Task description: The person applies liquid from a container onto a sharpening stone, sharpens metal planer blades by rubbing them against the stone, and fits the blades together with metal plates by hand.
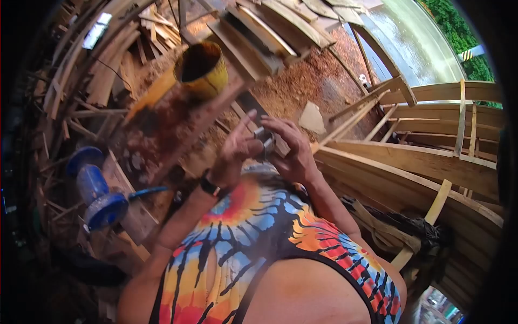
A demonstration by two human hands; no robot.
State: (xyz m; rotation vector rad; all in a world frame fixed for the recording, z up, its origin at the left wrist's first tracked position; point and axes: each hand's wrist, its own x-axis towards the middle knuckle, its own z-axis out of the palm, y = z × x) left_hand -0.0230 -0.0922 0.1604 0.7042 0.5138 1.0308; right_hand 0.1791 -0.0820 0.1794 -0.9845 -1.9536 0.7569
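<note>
Both hands are raised close together in front of my chest, above a tie-dye patterned top. My left hand point(237, 148), with a dark band at its wrist, has its fingers partly stretched and touches a small silvery object point(263, 137). On the other side of that object, my right hand point(291, 146) curls its fingers round it from above. The small object lies between the two hands; what it is cannot be made out. Behind the hands is a dark flat board point(251, 103).
A yellow bucket point(202, 70) with dark contents stands ahead-left on sawdust-covered ground. A blue spool point(97, 189) is at the left. Curved wooden ribs and planks point(410, 162) fill the right. More boards point(253, 38) lie ahead, and scrap wood is piled at the upper left.
</note>
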